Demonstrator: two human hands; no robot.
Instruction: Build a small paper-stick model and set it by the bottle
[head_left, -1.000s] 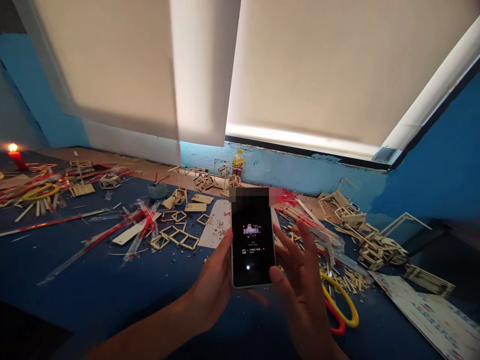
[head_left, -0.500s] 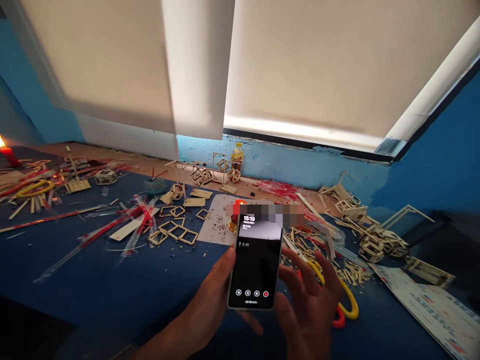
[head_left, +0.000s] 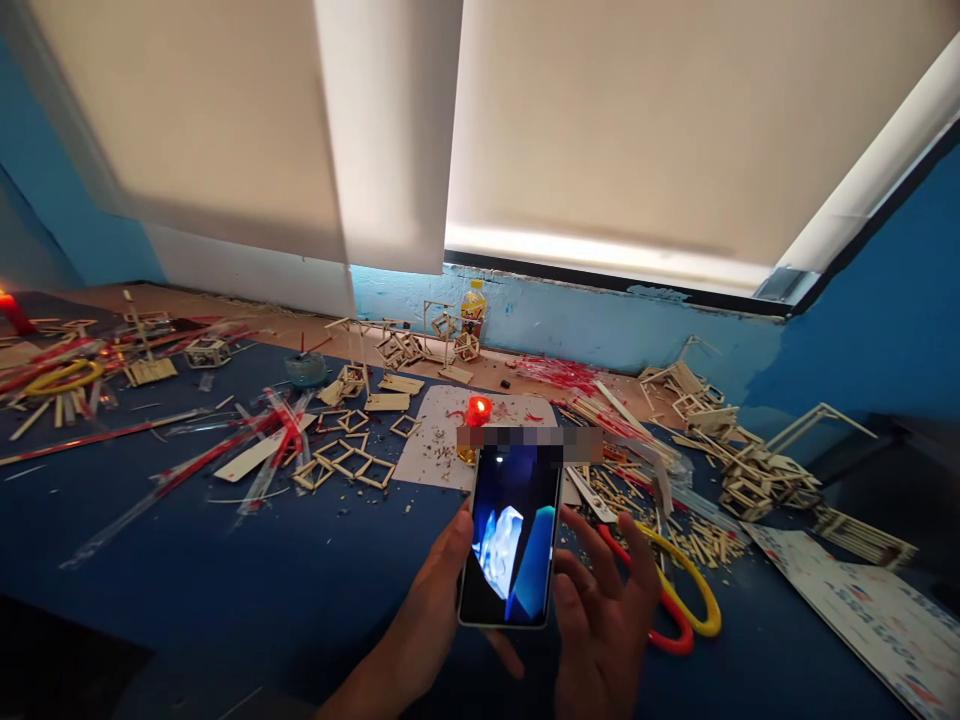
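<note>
My left hand (head_left: 433, 610) grips a smartphone (head_left: 513, 538) by its left edge, holding it upright above the blue table (head_left: 187, 560). The phone's screen glows with a blue and white picture. My right hand (head_left: 604, 620) hovers at the phone's right edge with its fingers spread apart, touching or nearly touching the side. Just beyond the phone a small lit red candle (head_left: 478, 410) stands on a white board (head_left: 439, 440).
Scissors with red and yellow handles (head_left: 679, 600) lie right of my hands. Small wooden stick frames (head_left: 352, 462) and red-striped strips (head_left: 225, 450) litter the table. More stick structures (head_left: 750, 480) pile at the right. A yellow bottle (head_left: 472, 305) stands by the wall, another candle (head_left: 11, 312) far left.
The phone has come lower and nearer to me. Its screen went from a dark page with buttons to a blue and white picture. The candle behind it now shows.
</note>
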